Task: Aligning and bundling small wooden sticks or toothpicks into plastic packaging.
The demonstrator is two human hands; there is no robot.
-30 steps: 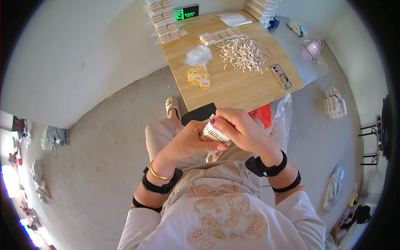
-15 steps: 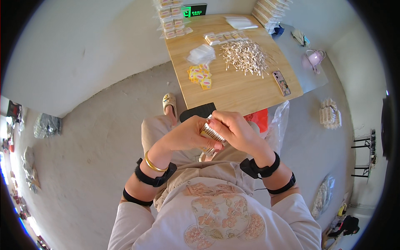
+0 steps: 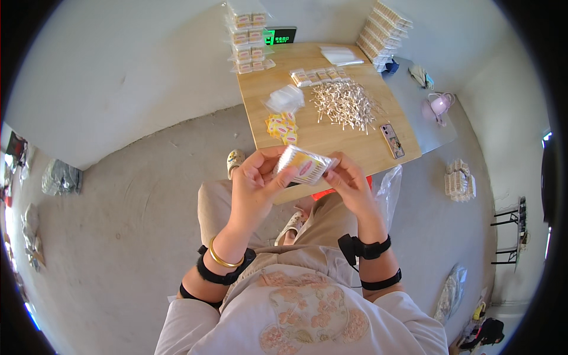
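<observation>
Between my hands, over the near edge of the table, is a clear pack of cotton swabs (image 3: 300,165) with a yellow label facing up. My left hand (image 3: 260,176) grips its left end, thumb on top. The fingers of my right hand (image 3: 350,180) pinch the wrapper at its right end. Beyond the pack lie a spread of yellow labels (image 3: 281,126) and some clear plastic bags (image 3: 286,98). A big heap of loose cotton swabs (image 3: 344,105) covers the middle of the table. Behind it runs a row of filled swab packs (image 3: 319,76).
On the wooden table (image 3: 331,145) a phone (image 3: 391,141) lies at the right. Stacked packs (image 3: 248,44) rise at the far left, more stacks (image 3: 384,32) at the far right. A pink kettle-like object (image 3: 439,106) and a bundle of packs (image 3: 460,180) stand to the right.
My hands have risen away from my lap toward the table and opened out, bringing the pack's labelled face into view. The right hand has shifted to the pack's right end.
</observation>
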